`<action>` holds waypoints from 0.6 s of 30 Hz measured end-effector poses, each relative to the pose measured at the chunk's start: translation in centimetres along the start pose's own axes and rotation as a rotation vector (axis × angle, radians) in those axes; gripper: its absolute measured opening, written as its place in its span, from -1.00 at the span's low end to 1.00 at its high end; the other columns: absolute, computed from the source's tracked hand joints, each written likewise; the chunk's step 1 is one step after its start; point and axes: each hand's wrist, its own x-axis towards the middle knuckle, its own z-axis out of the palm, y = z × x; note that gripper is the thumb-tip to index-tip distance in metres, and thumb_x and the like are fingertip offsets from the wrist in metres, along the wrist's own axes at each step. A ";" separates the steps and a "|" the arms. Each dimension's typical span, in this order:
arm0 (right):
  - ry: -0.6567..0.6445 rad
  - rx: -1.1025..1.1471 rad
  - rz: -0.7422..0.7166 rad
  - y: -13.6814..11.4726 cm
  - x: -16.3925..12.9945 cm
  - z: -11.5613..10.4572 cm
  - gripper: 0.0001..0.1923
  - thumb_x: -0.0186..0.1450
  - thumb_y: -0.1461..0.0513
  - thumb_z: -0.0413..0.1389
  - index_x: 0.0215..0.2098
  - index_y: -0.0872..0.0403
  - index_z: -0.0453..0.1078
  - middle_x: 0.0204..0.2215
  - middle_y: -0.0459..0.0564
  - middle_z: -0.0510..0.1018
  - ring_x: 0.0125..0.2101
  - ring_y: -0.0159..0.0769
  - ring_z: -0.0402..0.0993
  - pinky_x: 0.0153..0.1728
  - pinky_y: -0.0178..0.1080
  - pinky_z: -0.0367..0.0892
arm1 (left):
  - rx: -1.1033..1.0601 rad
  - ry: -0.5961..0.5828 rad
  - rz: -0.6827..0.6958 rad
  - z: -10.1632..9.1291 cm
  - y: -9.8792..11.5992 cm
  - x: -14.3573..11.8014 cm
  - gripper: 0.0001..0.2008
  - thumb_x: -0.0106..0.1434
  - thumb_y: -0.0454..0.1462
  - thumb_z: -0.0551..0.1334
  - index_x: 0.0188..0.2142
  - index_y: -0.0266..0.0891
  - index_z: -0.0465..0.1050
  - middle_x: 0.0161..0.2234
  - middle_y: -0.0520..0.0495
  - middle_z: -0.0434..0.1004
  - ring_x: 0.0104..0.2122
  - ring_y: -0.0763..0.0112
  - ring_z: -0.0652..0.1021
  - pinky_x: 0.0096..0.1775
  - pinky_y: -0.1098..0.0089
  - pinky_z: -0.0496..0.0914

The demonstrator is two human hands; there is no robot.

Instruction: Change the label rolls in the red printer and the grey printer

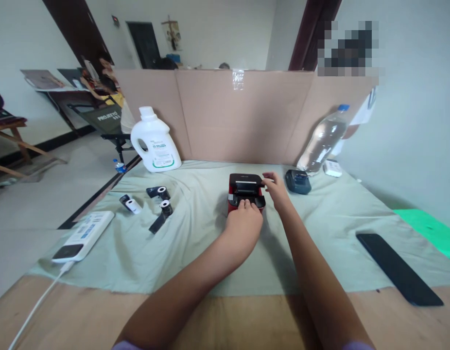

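Note:
A small red and black printer (pixel 246 181), probably for labels or receipts, stands in the middle of the cloth with its top raised. My left hand (pixel 245 221) is at its front, fingers close together over the front edge and the dark opening; the thumb is hidden. Beside the upper right edge is my right hand (pixel 276 190), fingers apart and fingertips at or very near the casing. To the left lie a white paper roll (pixel 133 206) with a dark strip and two dark rolls with white ends, one farther back (pixel 163 193) and one nearer (pixel 166 208).
A white jug (pixel 155 146) and a clear bottle (pixel 323 141) stand against a cardboard screen (pixel 243 116). Right of the printer sits a dark device (pixel 298 181). A white power bank (pixel 84 236) with a cable lies left, a black slab (pixel 398 267) right. People are beyond the screen.

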 end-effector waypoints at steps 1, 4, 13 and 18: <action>-0.010 0.014 0.031 0.7 -0.4 -0.1 -0.51 -0.04 0.10 0.19 -0.10 -0.01 0.42 -0.02 0.03 0.51 -0.15 -0.14 0.43 -0.17 -0.13 0.38 | -0.003 0.007 0.003 -0.1 0.0 0.0 -0.48 0.39 -0.54 -0.05 0.31 -0.54 0.22 0.33 -0.52 0.20 0.34 0.00 0.29 0.13 0.15 0.48; -0.128 0.176 0.128 2.6 -1.1 0.1 -0.36 -0.03 0.13 0.18 0.07 -0.05 0.37 0.06 0.03 0.51 0.00 -0.06 0.43 -0.05 -0.06 0.39 | -0.028 0.043 0.005 -0.6 -0.3 0.0 -0.54 0.42 -0.51 -0.05 0.25 -0.49 0.32 0.31 -0.48 0.28 0.34 0.05 0.31 0.13 0.14 0.47; -0.190 0.517 0.056 5.0 -2.2 1.9 -0.39 0.06 0.04 0.19 0.09 -0.06 0.37 0.11 -0.02 0.54 0.15 -0.07 0.42 0.20 -0.02 0.29 | -0.554 0.576 0.004 1.0 -6.6 4.3 -0.58 0.41 -0.33 0.12 0.24 -0.12 0.35 0.22 -0.16 0.46 0.18 0.18 0.49 0.18 0.21 0.38; -0.186 0.439 0.033 4.7 -2.5 2.1 -0.36 0.10 -0.01 0.13 0.14 -0.03 0.34 0.17 0.03 0.50 0.18 -0.07 0.39 0.18 0.00 0.33 | -1.157 0.578 -0.182 5.0 -10.6 8.6 -0.50 0.26 -0.30 0.32 0.19 -0.24 0.40 0.24 -0.29 0.43 0.26 0.11 0.41 0.24 0.18 0.30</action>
